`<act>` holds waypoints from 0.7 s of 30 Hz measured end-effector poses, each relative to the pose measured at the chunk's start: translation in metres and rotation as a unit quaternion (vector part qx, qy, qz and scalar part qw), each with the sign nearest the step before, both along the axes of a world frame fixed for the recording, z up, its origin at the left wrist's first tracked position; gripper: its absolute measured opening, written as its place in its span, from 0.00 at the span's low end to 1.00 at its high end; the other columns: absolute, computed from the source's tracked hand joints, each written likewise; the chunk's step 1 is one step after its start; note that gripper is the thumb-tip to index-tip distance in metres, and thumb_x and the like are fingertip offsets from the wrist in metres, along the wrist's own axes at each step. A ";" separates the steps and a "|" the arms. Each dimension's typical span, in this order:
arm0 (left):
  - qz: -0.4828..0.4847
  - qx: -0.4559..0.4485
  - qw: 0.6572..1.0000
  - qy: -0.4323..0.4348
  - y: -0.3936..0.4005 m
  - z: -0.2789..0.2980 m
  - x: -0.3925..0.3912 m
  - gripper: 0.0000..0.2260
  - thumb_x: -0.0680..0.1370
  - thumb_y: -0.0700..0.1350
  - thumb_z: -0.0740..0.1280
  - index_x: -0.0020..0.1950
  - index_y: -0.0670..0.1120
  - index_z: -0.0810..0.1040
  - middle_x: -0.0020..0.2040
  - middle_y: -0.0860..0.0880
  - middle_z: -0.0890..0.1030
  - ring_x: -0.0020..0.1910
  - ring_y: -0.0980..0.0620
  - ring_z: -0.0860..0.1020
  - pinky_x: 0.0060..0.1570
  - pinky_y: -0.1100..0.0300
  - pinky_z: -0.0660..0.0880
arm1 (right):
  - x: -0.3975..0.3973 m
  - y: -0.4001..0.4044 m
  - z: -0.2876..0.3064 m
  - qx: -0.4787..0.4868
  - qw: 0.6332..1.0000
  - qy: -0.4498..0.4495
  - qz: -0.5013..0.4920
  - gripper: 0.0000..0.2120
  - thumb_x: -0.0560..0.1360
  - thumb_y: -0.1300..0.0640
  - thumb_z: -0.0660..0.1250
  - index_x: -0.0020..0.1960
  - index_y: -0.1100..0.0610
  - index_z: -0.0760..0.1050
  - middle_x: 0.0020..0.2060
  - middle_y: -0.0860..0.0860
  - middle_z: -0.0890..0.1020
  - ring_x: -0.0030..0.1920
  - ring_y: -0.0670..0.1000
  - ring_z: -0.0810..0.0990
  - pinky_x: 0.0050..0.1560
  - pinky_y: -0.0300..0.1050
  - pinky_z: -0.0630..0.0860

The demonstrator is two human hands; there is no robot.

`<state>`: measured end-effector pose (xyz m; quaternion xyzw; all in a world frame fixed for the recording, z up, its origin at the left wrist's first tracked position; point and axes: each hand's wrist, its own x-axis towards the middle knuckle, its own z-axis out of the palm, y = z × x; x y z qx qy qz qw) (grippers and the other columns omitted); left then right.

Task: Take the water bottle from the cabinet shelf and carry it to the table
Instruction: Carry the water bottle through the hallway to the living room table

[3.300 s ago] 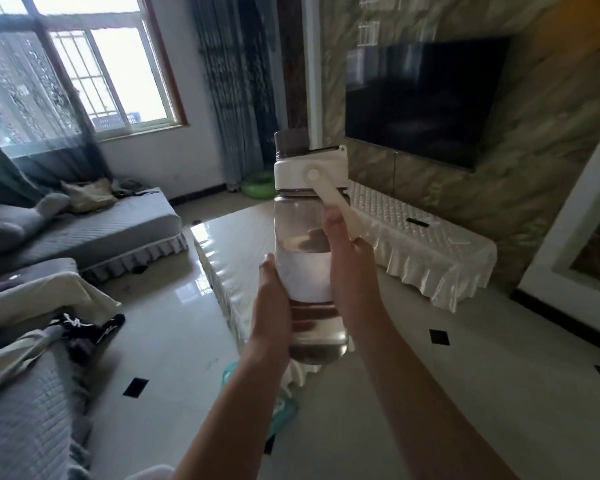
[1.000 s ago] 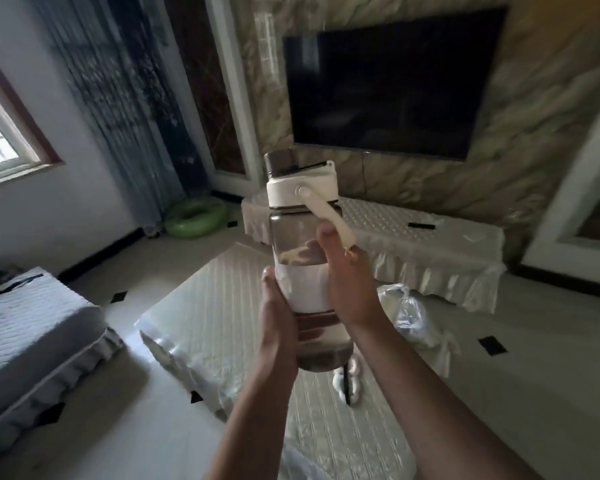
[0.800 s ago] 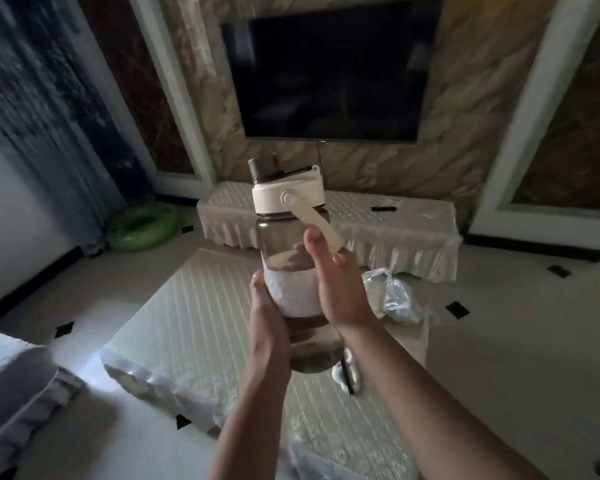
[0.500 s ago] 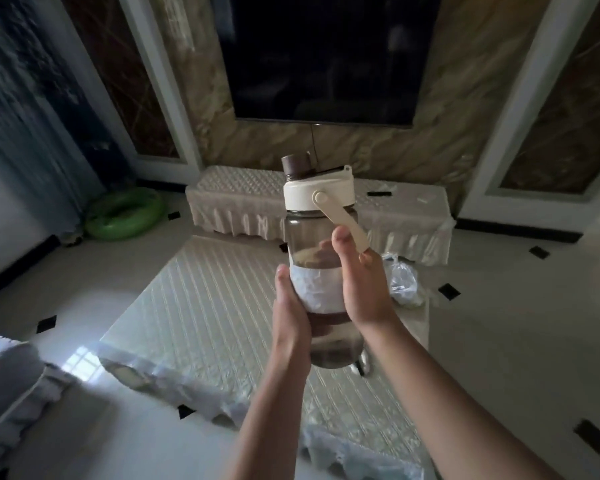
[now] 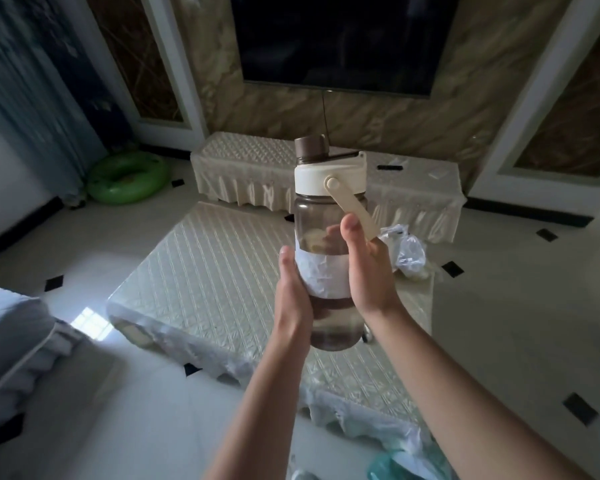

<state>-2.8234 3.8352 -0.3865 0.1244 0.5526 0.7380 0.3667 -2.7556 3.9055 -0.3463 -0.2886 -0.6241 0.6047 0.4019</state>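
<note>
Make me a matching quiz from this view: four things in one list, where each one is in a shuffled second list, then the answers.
Things:
1. clear water bottle with cream lid and brown cap
2. green inflatable swim ring
3. crumpled clear plastic bag
4. small black remote-like object

Places:
A. on the floor by the curtain, far left
B. on the far right corner of the quilted low table
C. held upright between left hand and right hand
D. on the cloth-covered cabinet under the television

Pairs: 1-C, 2-A, 3-B, 4-D
</note>
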 end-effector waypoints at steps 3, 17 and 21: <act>0.007 -0.030 1.000 0.008 -0.014 -0.003 0.006 0.32 0.76 0.69 0.50 0.44 0.50 0.88 0.44 0.40 0.87 0.46 0.41 0.86 0.46 0.50 0.81 | 0.003 -0.010 -0.008 -0.004 1.000 -0.015 0.016 0.34 0.71 0.30 0.59 0.50 0.60 0.83 0.45 0.60 0.86 0.51 0.55 0.85 0.58 0.52 0.79; 0.021 -0.072 0.997 0.031 -0.045 -0.002 -0.006 0.32 0.77 0.69 0.50 0.45 0.50 0.87 0.44 0.40 0.88 0.48 0.41 0.86 0.46 0.49 0.82 | -0.009 -0.038 -0.013 -0.034 0.998 0.034 0.027 0.38 0.62 0.19 0.60 0.44 0.54 0.82 0.43 0.67 0.80 0.43 0.59 0.83 0.39 0.29 0.74; -0.011 -0.051 0.998 0.039 -0.026 -0.008 -0.038 0.31 0.79 0.67 0.50 0.44 0.51 0.87 0.41 0.45 0.88 0.43 0.46 0.86 0.40 0.56 0.80 | -0.034 -0.023 -0.012 -0.028 0.999 0.024 0.017 0.34 0.65 0.22 0.61 0.42 0.53 0.81 0.40 0.66 0.83 0.41 0.61 0.82 0.38 0.28 0.73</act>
